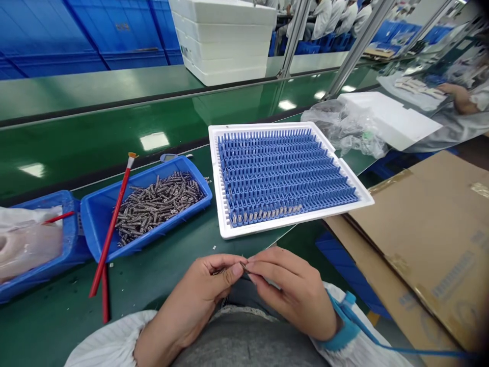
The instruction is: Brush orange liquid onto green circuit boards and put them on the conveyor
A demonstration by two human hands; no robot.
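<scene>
A green conveyor belt (114, 135) runs behind the green workbench (153, 285), with stacked white foam boxes (229, 46) and large blue bins (80, 30) beyond it, and workers in white coats (324, 20) seated farther off.

Over the near edge of the workbench, the person's 2 hands meet at the fingertips. The left hand (198, 293) is nearly closed, pinching 1 small metal spring (243, 266) between thumb and forefinger; more coil seems to show beneath its curled fingers. The right hand (292, 285) is half closed, its thumb and forefinger at the spring's other end; whether it grips is unclear. A blue band (346, 326) circles the right wrist.

At the workbench's right end, a white foam tray (263, 227) carries rows of blue slotted holders (282, 168); its near right corner juts past the workbench's edge towards the cardboard (431, 219). Small metal pieces (267, 213) fill the near row from the tray's near left corner to past the middle.

Left of the tray stands a blue box (93, 216) of loose springs (156, 204), a red-handled brush (109, 235) leaning across its left end.
</scene>
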